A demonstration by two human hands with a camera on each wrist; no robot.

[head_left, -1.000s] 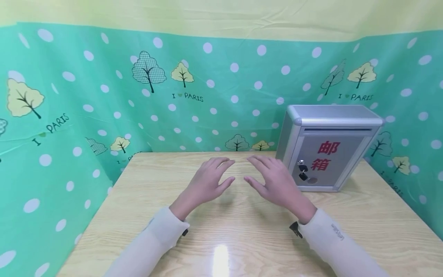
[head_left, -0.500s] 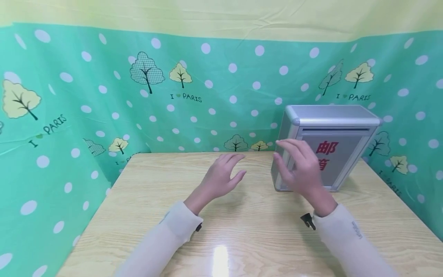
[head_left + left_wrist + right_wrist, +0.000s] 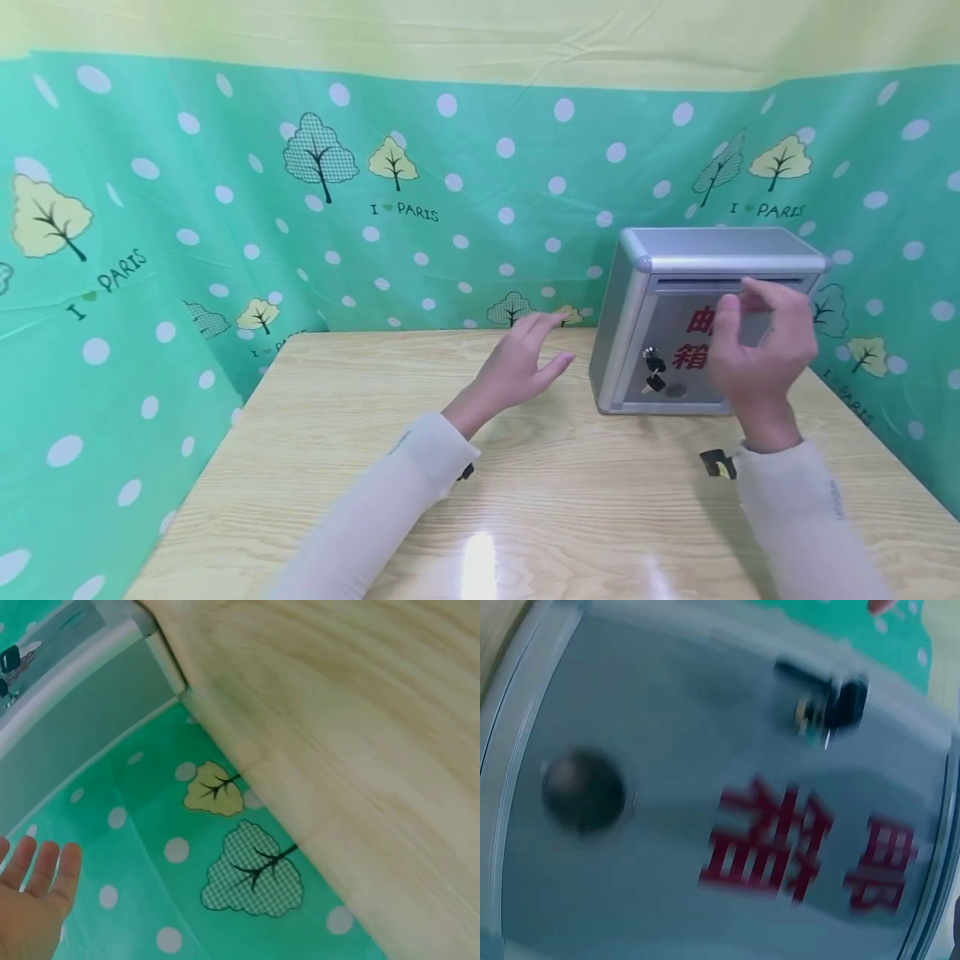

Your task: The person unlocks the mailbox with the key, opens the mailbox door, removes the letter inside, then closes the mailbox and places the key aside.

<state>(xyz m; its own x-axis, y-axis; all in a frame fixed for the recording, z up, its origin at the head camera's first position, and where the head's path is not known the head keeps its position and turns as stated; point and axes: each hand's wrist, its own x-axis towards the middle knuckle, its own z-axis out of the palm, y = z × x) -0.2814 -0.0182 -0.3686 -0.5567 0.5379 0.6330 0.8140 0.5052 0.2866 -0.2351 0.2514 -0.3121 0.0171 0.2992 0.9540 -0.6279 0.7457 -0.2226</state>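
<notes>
A silver metal mailbox with red characters on its front stands upright at the right rear of the table. Small dark keys hang from the lock at the left of its door. My right hand is in front of the door's right part, thumb up and fingers bent, holding nothing; it covers some of the red lettering. In the right wrist view the mailbox door fills most of the picture, with a round dark disc. Left of the box, my left hand hovers over the table with fingers extended and nothing held.
The wooden table has light grain and a bright reflection near its front. A green dotted curtain printed with trees encloses the back and both sides. In the left wrist view, the mailbox's side stands by the table's rear edge.
My right hand has moved right, from beside the mailbox across to the right part of its front. My left hand has shifted right and slightly farther back. The mailbox has stayed put.
</notes>
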